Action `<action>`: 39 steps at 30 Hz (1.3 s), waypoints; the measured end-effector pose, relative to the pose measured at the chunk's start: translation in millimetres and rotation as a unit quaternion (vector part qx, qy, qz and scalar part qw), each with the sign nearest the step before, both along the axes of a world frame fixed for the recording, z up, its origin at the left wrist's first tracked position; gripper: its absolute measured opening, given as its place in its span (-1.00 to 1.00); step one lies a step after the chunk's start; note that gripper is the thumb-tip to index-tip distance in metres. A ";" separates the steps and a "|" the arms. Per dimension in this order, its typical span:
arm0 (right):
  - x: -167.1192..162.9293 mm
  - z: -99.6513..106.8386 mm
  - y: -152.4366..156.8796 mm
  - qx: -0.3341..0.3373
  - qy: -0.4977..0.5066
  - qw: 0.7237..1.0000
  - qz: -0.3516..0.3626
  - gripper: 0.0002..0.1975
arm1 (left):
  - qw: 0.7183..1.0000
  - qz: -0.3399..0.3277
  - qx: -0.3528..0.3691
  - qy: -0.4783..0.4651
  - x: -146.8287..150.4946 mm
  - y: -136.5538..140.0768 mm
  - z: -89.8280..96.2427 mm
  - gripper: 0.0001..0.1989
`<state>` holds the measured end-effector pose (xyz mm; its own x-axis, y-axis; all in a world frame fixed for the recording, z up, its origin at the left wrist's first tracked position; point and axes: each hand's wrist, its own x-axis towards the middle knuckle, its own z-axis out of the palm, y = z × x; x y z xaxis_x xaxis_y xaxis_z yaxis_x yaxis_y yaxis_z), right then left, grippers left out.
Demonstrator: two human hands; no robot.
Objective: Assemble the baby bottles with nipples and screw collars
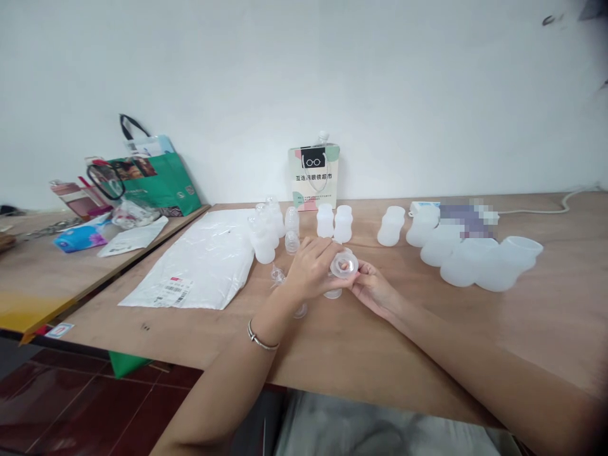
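Between my hands, at the middle of the table, is a clear bottle cap piece (344, 265), hollow and round, its wide rim facing me. My left hand (311, 269) grips it from the left with fingers curled over the top. The fingers of my right hand (373, 288) pinch its right edge. Another clear round piece (333, 293) lies just beneath. Small clear parts (278, 274) and a clear ring (301, 310) lie by my left wrist. Beyond, clear domed tops (292, 218) stand near a frosted bottle (263, 246).
Frosted wavy bottles stand behind my hands (342, 223) and to the right (468, 261), several tilted. A white plastic mailer (194, 259) covers the table's left. A paper bag (313, 177) leans on the wall. A green bag (166, 187) sits on the adjoining table. A white cable (546, 211) runs back right.
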<state>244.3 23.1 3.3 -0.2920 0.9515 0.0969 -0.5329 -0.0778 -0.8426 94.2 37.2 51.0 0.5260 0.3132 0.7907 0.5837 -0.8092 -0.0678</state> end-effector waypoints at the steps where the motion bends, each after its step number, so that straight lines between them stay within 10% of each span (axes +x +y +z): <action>1: 0.4 -0.1 0.3 0.002 -0.004 1.000 0.000 -0.79 | 1.000 -0.004 0.003 0.007 -0.3 0.0 0.1 -0.66; 17: 4.9 1.9 4.6 0.010 -0.040 0.999 -0.015 -0.84 | 0.998 -0.056 -0.012 0.010 -2.1 0.6 -2.8 -0.67; 24: 10.1 1.1 9.8 0.038 -0.072 0.993 -0.085 -0.79 | 0.986 -0.004 -0.162 0.030 -4.5 3.1 2.9 -0.67; 28: 17.0 9.7 12.0 0.116 -0.186 0.961 -0.168 -0.81 | 0.968 0.024 -0.248 0.014 -3.3 4.2 0.6 -0.65; 34: 18.2 26.8 1.5 0.302 -0.401 0.840 -0.206 -0.73 | 0.922 -0.008 -0.388 -0.007 0.4 3.6 -8.8 -0.63; 39: 23.0 24.7 32.8 0.234 -0.309 0.879 -0.278 -0.60 | 0.900 -0.022 -0.426 -0.091 -3.2 3.0 -5.8 -0.69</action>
